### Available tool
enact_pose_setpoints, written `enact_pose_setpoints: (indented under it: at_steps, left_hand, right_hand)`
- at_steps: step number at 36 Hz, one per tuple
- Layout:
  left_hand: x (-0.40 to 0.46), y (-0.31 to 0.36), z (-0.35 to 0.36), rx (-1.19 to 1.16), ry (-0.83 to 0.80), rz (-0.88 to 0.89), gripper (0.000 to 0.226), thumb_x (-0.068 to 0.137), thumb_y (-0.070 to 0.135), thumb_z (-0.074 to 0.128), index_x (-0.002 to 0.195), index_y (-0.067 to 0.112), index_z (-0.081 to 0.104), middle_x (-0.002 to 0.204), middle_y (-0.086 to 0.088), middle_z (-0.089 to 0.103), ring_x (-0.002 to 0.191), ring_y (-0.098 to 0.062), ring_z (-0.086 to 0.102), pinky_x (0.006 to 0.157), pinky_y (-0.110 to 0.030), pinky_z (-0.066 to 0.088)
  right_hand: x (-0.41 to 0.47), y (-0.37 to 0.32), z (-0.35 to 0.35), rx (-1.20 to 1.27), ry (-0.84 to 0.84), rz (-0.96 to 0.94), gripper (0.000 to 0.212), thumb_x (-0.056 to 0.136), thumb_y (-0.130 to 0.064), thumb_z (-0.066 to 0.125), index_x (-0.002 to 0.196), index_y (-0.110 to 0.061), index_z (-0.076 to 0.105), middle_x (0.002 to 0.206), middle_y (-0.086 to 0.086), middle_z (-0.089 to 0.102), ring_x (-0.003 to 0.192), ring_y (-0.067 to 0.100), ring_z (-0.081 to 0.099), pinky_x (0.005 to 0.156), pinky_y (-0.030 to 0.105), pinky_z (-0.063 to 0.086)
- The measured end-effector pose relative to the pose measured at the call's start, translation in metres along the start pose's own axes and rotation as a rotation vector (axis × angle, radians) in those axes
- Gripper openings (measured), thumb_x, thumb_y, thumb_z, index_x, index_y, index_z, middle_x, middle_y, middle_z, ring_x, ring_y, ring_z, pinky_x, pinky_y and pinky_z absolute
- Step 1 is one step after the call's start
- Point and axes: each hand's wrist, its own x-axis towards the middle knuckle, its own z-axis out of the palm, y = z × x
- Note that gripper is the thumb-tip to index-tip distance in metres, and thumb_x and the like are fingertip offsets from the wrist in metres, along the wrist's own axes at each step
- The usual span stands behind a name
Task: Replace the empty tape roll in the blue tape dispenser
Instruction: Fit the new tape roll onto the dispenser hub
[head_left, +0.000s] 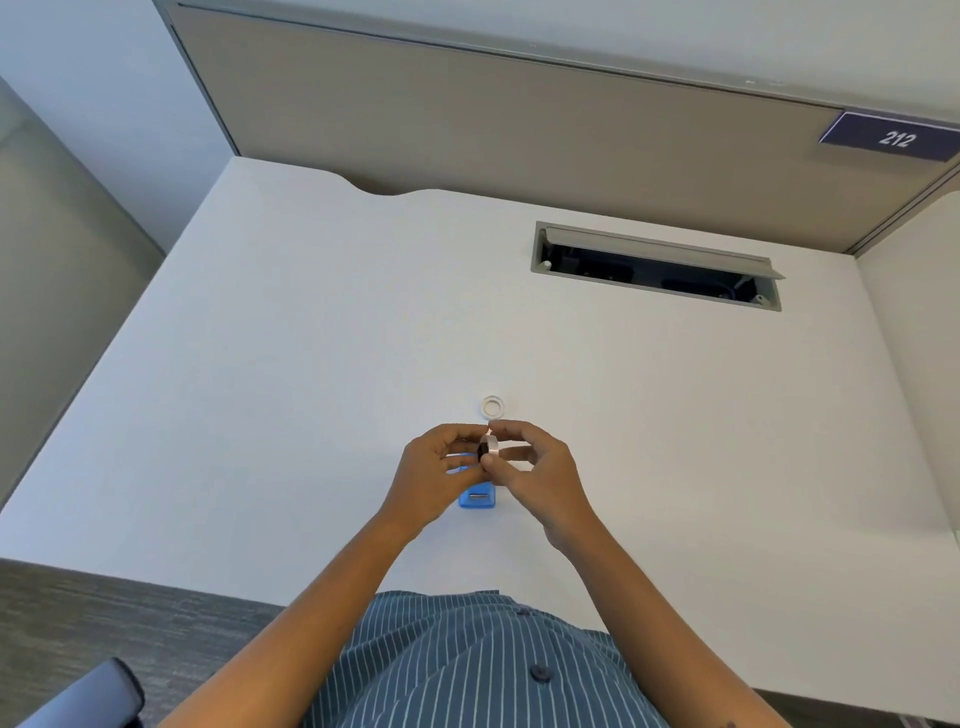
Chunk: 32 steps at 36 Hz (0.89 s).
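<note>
A small tape roll (489, 449) with a dark hub is pinched upright between my left hand (441, 470) and my right hand (535, 467), just above the desk. Fingers of both hands close on it from either side. Under my hands lies the blue tape dispenser (478, 497) on the white desk (311, 338); only its near end with the metal cutter shows, the rest is hidden by my left hand. A bare white ring (493, 407), an empty tape core, lies flat on the desk just beyond my hands.
An open cable hatch (657, 266) is set into the desk at the back right. A beige partition (519, 119) with a "212" sign (891, 137) stands behind the desk. A chair armrest (88, 699) shows at the bottom left.
</note>
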Motion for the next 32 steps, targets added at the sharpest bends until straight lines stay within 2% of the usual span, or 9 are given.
enact_pose_setpoints:
  at_steps: [6,9,11,16,22,25,28,32]
  left_hand:
    - [0.006,-0.009,-0.003,0.086,-0.019,0.027,0.058,0.078,0.011,0.093,0.132,0.016,0.070,0.121,0.001,0.076,0.110,-0.014,0.075,0.093,-0.023,0.062]
    - [0.009,-0.014,-0.004,0.088,-0.005,0.009,0.054,0.079,0.006,0.091,0.128,0.018,0.072,0.119,0.002,0.076,0.110,-0.011,0.074,0.091,-0.023,0.063]
    - [0.012,-0.016,-0.004,0.108,0.013,-0.009,0.050,0.081,0.009,0.090,0.126,0.022,0.074,0.118,0.007,0.077,0.110,-0.006,0.073,0.091,-0.021,0.062]
    - [0.016,-0.020,-0.004,0.149,0.011,-0.010,0.044,0.084,0.016,0.088,0.126,0.021,0.076,0.116,0.009,0.079,0.105,0.003,0.073,0.084,-0.008,0.056]
    - [0.018,-0.018,-0.006,0.237,-0.048,0.026,0.038,0.092,0.008,0.079,0.128,0.020,0.075,0.119,0.004,0.078,0.109,-0.007,0.074,0.096,-0.016,0.056]
    - [0.019,-0.019,-0.007,0.312,-0.086,0.070,0.039,0.097,0.001,0.071,0.132,0.017,0.073,0.119,0.008,0.075,0.108,-0.002,0.071,0.096,-0.008,0.052]
    - [0.018,-0.020,-0.010,0.349,-0.049,0.088,0.039,0.098,-0.002,0.067,0.133,0.015,0.073,0.118,0.009,0.076,0.104,-0.001,0.071,0.093,-0.003,0.050]
    - [0.019,-0.019,-0.012,0.278,0.008,0.036,0.039,0.095,-0.001,0.072,0.131,0.016,0.074,0.114,0.006,0.080,0.101,0.003,0.076,0.096,-0.016,0.058]
  right_hand:
    - [0.012,0.002,0.003,-0.044,-0.008,0.021,0.035,0.091,-0.010,0.080,0.118,-0.031,0.078,0.116,-0.009,0.079,0.102,0.013,0.077,0.079,0.028,0.067]
    - [0.016,0.003,0.003,-0.081,-0.027,0.022,0.034,0.090,-0.011,0.084,0.117,-0.031,0.078,0.115,-0.009,0.079,0.102,0.012,0.076,0.074,0.021,0.063]
    - [0.018,0.004,0.003,-0.099,-0.033,0.025,0.036,0.087,-0.013,0.087,0.118,-0.030,0.077,0.116,-0.010,0.078,0.101,0.010,0.076,0.073,0.017,0.061]
    - [0.023,0.008,0.001,-0.126,-0.052,0.039,0.050,0.080,-0.013,0.094,0.124,-0.027,0.075,0.119,-0.007,0.078,0.103,0.011,0.076,0.084,0.025,0.063]
    - [0.025,0.011,-0.001,-0.108,-0.058,0.029,0.053,0.074,-0.015,0.099,0.121,-0.026,0.076,0.113,-0.008,0.081,0.100,0.011,0.077,0.084,0.025,0.065]
    - [0.025,0.011,-0.004,-0.082,-0.057,0.024,0.049,0.076,-0.008,0.096,0.118,-0.026,0.077,0.110,-0.008,0.081,0.099,0.011,0.078,0.079,0.024,0.064]
    - [0.024,0.011,-0.005,-0.076,-0.058,0.022,0.047,0.079,-0.005,0.093,0.116,-0.029,0.078,0.109,-0.008,0.081,0.099,0.008,0.077,0.073,0.016,0.061]
    - [0.022,0.010,-0.004,-0.094,-0.058,0.006,0.047,0.081,-0.008,0.092,0.119,-0.031,0.077,0.115,-0.009,0.079,0.100,0.006,0.075,0.072,0.012,0.058]
